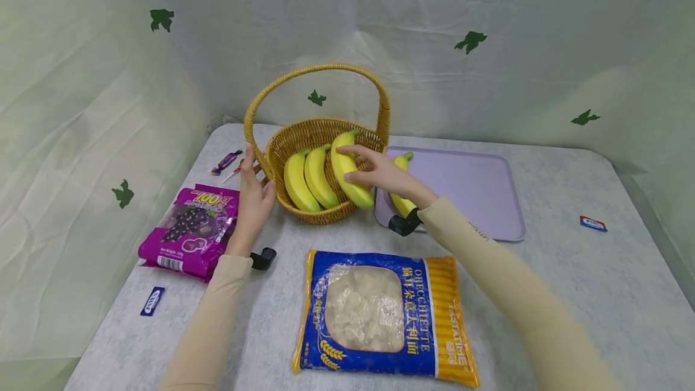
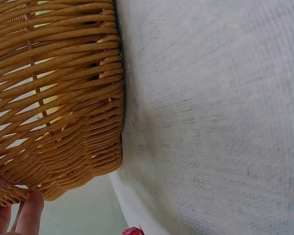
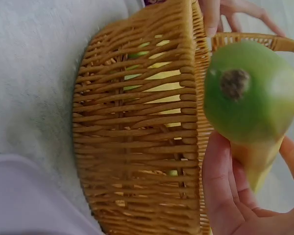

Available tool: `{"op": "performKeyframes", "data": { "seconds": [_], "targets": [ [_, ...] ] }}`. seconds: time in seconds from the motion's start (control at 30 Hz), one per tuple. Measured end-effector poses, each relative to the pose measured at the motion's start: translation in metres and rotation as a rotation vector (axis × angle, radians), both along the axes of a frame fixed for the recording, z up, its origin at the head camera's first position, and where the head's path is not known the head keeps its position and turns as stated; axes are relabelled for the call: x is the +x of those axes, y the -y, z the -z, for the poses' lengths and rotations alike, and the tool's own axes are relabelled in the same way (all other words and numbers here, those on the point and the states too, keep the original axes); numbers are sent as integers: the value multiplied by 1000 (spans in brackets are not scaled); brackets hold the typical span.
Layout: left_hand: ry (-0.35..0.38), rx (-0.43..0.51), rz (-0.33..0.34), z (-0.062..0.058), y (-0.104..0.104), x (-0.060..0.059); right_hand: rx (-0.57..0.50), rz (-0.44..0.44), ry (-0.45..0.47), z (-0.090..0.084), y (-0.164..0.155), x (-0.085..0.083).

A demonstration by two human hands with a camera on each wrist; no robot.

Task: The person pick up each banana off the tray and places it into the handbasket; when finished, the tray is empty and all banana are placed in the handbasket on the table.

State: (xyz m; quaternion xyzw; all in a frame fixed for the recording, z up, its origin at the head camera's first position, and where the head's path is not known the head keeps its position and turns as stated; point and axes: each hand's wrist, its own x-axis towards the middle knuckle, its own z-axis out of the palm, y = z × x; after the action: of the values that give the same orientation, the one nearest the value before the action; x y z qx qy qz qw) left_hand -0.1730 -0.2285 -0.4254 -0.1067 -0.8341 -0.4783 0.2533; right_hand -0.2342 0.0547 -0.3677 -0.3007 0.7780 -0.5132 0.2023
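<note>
A woven basket [image 1: 326,217] with a tall arched handle stands at the table's back. Two yellow bananas [image 1: 319,178] lie side by side inside it. My left hand [image 1: 256,195] grips the basket's left rim near the foot of the handle; in the left wrist view, fingers and thumb hold the wicker edge. Over the basket's right side, my right hand [image 1: 387,175] holds another banana [image 3: 250,93] between thumb and fingers, its green-tinged end toward the right wrist camera. One more banana [image 1: 403,204] lies on the lilac tray [image 1: 461,189], partly hidden by my right arm.
A blue and yellow orecchiette bag [image 1: 364,309] lies in front. At left are a purple candy bag [image 1: 195,228], a purple-wrapped candy [image 1: 225,162], a lollipop [image 1: 234,170] and a small blue packet [image 1: 152,301]. A small red and blue packet [image 1: 593,223] lies far right.
</note>
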Motion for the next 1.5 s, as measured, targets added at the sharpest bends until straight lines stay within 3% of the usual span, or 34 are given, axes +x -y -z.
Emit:
{"op": "performKeyframes", "data": {
  "seconds": [0.43, 1.0, 1.23, 1.5],
  "targets": [
    [13, -7, -8, -1, 0, 2, 162, 117, -74, 10, 34, -25],
    [5, 0, -7, 0, 1, 1, 364, 1, -149, 15, 57, -30],
    [20, -5, -14, -1, 1, 2, 410, 5, -146, 12, 59, -30],
    [18, -7, -15, 0, 0, 1, 576, 5, -170, 15, 67, -31]
  ]
}}
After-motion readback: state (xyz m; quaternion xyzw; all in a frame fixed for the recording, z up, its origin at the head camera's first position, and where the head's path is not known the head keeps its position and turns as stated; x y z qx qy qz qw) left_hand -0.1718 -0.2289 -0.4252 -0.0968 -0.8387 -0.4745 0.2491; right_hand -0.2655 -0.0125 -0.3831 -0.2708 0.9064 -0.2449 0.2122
